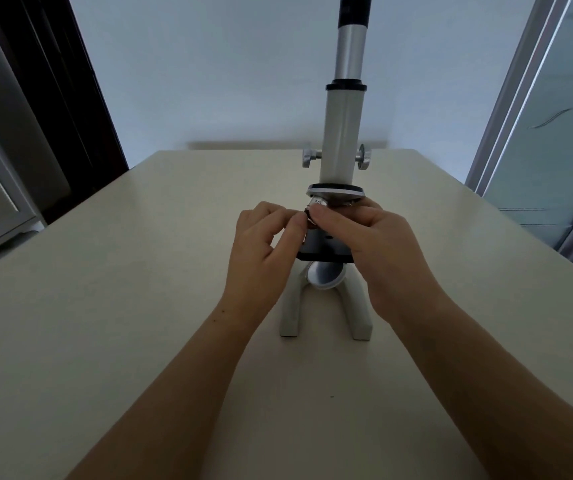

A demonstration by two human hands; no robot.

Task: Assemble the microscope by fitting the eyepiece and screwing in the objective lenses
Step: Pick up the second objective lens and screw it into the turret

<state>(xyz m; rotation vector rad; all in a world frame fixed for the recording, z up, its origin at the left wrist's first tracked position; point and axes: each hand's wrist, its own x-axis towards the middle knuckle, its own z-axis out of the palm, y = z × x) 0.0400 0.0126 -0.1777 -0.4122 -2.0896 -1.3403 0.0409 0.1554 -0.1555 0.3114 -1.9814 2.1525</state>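
The small silver objective lens (pixel 316 205) hangs under the black nosepiece disc (pixel 335 190), the left hand (pixel 264 237) pinching its tip to thread it, the right hand (pixel 375 237) apparently gripping it steady.

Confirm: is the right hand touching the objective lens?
Touching. The head view shows the right hand with its thumb pressed across the objective lens just under the nosepiece, no gap between them.

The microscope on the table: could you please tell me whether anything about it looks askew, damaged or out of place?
Nothing stands out. The microscope stands upright on the table, its eyepiece seated straight in the tube. The left hand and right hand pinch the objective lens under the nosepiece.
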